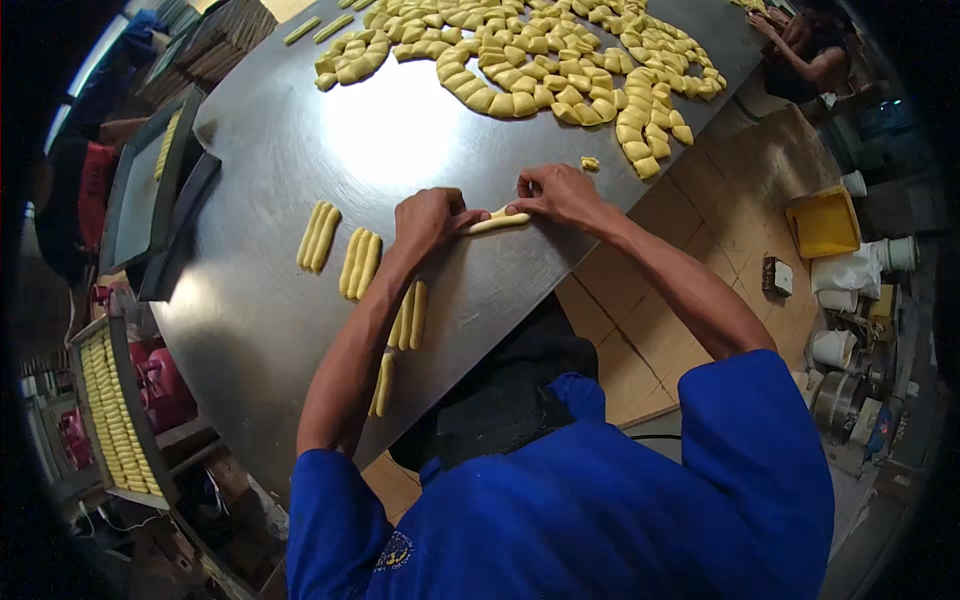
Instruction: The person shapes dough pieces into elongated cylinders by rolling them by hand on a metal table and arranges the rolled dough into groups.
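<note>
The metal desk point(235, 370) fills the centre of the frame. The dough strip point(499, 224) lies on it, slightly above the middle of the frame, between the two hands. The left hand point(430, 216) is curled, its thumb and fingertips closed on dough at the left end of the strip. The right hand point(562, 194) is in a pinch position, thumb and forefinger closed on dough at the right end. The exact contact under the fingers cannot be told.

Left of centre, grouped dough strips point(319, 237) lie side by side in separate sets running down toward the lower edge of the desk; the left forearm point(352, 345) partly covers the lower sets. At the upper centre and upper right, cut dough pieces point(575, 75) lie in curved rows and a heap. A small dough scrap point(590, 163) lies just beside the right hand.

At the lower left, a filled tray point(138, 400) carries rows of strips. At the upper left, a second tray point(135, 205) carries strips along one side. A yellow container point(825, 222) stands at the right of the frame
</note>
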`<action>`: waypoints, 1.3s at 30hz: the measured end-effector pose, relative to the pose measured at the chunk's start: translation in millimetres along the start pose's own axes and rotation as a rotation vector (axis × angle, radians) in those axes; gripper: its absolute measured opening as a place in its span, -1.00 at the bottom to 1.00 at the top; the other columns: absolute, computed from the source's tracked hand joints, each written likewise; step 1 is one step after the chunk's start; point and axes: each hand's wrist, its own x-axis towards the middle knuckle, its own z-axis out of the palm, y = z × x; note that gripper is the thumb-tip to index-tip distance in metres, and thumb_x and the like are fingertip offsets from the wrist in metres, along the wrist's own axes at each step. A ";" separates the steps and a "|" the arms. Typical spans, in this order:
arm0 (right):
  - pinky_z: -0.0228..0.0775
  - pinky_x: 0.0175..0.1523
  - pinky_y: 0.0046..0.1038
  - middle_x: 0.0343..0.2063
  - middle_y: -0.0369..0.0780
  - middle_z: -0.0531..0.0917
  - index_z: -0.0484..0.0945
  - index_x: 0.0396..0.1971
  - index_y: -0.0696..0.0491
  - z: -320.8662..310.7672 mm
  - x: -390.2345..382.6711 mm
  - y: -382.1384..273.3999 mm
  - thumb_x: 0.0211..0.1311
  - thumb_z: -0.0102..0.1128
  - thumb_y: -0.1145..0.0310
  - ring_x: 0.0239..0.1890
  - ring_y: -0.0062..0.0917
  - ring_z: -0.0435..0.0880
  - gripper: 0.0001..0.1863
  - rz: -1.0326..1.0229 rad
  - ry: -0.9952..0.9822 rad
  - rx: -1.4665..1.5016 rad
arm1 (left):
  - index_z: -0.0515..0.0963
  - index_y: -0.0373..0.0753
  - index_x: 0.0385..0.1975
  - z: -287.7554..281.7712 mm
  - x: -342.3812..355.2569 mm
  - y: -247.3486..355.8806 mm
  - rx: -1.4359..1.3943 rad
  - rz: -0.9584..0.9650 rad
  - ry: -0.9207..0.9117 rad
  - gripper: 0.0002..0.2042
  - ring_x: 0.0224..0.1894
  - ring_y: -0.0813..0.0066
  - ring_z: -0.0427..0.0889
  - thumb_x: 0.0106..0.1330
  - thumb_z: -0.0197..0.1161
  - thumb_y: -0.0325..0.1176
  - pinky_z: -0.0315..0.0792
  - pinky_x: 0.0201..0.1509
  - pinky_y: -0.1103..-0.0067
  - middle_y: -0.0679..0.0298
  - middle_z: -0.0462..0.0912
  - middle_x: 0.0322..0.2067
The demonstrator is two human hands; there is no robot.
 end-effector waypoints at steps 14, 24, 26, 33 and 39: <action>0.44 -0.30 -0.28 -0.49 -0.23 0.70 0.65 -0.35 0.02 13.3 -4.3 -2.2 0.07 0.44 -0.21 -0.41 -0.35 0.68 -0.46 -0.145 0.146 -0.036 | 0.74 -0.27 -0.51 -1.7 -4.3 12.5 0.087 0.034 0.110 -0.38 -0.48 0.15 0.73 0.06 0.41 0.32 0.53 -0.34 0.31 0.09 0.70 -0.61; 0.45 -0.26 -0.26 -0.54 -0.22 0.69 0.64 -0.41 0.02 8.0 0.7 -14.9 0.08 0.40 -0.23 -0.41 -0.29 0.69 -0.46 -0.004 0.056 0.007 | 0.73 -0.30 -0.50 -12.0 -6.7 7.0 0.165 -0.058 0.038 -0.34 -0.53 0.25 0.68 0.06 0.40 0.35 0.52 -0.35 0.34 0.15 0.72 -0.58; 0.46 -0.27 -0.25 -0.54 -0.21 0.69 0.64 -0.40 0.02 2.6 -3.0 -15.7 0.10 0.41 -0.19 -0.41 -0.27 0.69 -0.49 0.035 -0.018 0.049 | 0.73 -0.31 -0.51 -15.2 -7.0 13.5 0.261 -0.093 0.070 -0.32 -0.52 0.23 0.68 -0.01 0.43 0.38 0.53 -0.34 0.35 0.15 0.72 -0.57; 0.47 -0.28 -0.24 -0.56 -0.19 0.68 0.63 -0.48 0.06 -2.1 1.5 -20.9 0.07 0.40 -0.25 -0.41 -0.28 0.71 -0.43 0.000 0.016 0.045 | 0.72 -0.31 -0.50 -32.2 -4.6 8.8 0.068 -0.211 -0.090 -0.32 -0.52 0.26 0.69 -0.01 0.43 0.38 0.53 -0.33 0.34 0.14 0.71 -0.58; 0.46 -0.29 -0.25 -0.59 -0.19 0.67 0.64 -0.48 0.05 6.2 3.9 -18.4 0.03 0.41 -0.29 -0.43 -0.33 0.70 -0.39 -0.053 0.087 -0.030 | 0.73 -0.23 -0.53 -22.1 -5.7 6.4 0.107 -0.128 0.031 -0.32 -0.48 0.18 0.72 -0.06 0.41 0.43 0.53 -0.35 0.32 0.13 0.71 -0.60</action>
